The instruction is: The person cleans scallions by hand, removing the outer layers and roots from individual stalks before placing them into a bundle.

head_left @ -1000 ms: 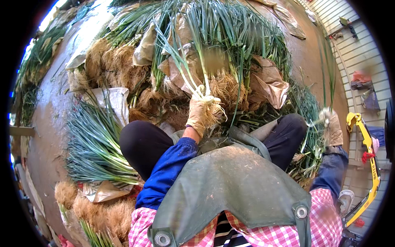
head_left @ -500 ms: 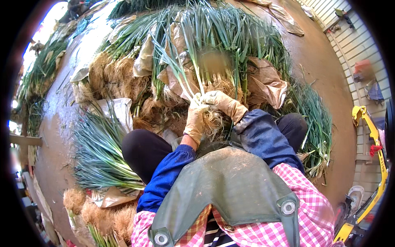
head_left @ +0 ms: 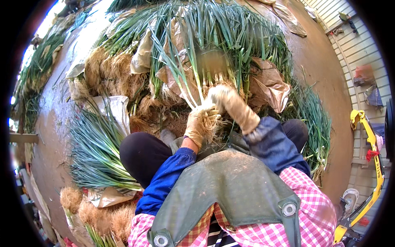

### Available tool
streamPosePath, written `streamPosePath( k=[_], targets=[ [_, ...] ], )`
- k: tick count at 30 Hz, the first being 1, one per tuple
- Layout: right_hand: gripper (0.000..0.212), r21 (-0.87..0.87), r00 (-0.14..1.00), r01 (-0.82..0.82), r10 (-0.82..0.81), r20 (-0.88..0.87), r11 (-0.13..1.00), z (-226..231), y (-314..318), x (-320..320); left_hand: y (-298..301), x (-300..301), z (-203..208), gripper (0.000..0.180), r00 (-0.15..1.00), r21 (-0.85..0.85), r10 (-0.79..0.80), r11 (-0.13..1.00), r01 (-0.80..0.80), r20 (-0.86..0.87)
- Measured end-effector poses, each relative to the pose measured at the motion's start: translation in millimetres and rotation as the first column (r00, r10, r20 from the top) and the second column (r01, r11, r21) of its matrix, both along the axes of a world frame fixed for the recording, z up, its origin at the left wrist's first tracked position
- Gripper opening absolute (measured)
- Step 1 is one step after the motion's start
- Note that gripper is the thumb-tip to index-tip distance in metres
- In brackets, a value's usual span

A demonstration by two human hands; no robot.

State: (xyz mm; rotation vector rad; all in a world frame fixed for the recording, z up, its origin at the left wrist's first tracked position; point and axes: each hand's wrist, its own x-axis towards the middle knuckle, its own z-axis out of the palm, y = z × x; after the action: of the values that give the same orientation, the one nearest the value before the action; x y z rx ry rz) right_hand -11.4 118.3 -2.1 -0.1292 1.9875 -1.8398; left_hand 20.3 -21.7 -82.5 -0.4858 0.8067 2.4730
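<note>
My left hand, in a cream work glove, is closed round the lower ends of a few green onions. Their white stems rise from it and their leaves fan away from me. Pale roots hang on the right side of that hand. My right hand, gloved too, is lifted just beyond and right of the left one. Motion blurs its fingers, so I cannot make out what they hold. Beyond both hands lies a large heap of green onions, some with their roots toward me.
A trimmed-looking pile of green onions lies on my left on sacking. Bundles with bushy roots stand at the far left, more root bunches at the near left. Brown paper wrapping sits right of the heap. A yellow metal arm stands far right.
My right hand has moved a little away from the left, up and to the right, and is now blurred. The left keeps its hold on the green onions and sits slightly lower.
</note>
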Motion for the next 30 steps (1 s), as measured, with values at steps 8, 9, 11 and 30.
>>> streamPosePath(
  k=[8,9,11,30],
  targets=[
    [0.025,0.094,0.973,0.156,-0.169,0.155,0.983,-88,-9,-118,7,2,1,0.033,0.987,0.087,-0.105,0.990,0.115,-0.121],
    [0.024,0.060,0.974,0.189,-0.195,0.116,0.980,-92,-18,-116,1,2,-3,0.034,0.990,0.081,-0.088,0.992,0.097,-0.112],
    [0.024,0.058,0.982,0.161,-0.154,-0.109,0.985,-101,-13,-107,-4,3,-4,0.037,0.986,0.063,-0.122,0.990,0.130,-0.111],
    [0.029,-0.034,0.924,0.060,-0.068,-0.376,0.998,-3,11,15,0,1,13,0.032,0.995,0.241,0.097,0.966,-0.093,-0.006]
  ],
)
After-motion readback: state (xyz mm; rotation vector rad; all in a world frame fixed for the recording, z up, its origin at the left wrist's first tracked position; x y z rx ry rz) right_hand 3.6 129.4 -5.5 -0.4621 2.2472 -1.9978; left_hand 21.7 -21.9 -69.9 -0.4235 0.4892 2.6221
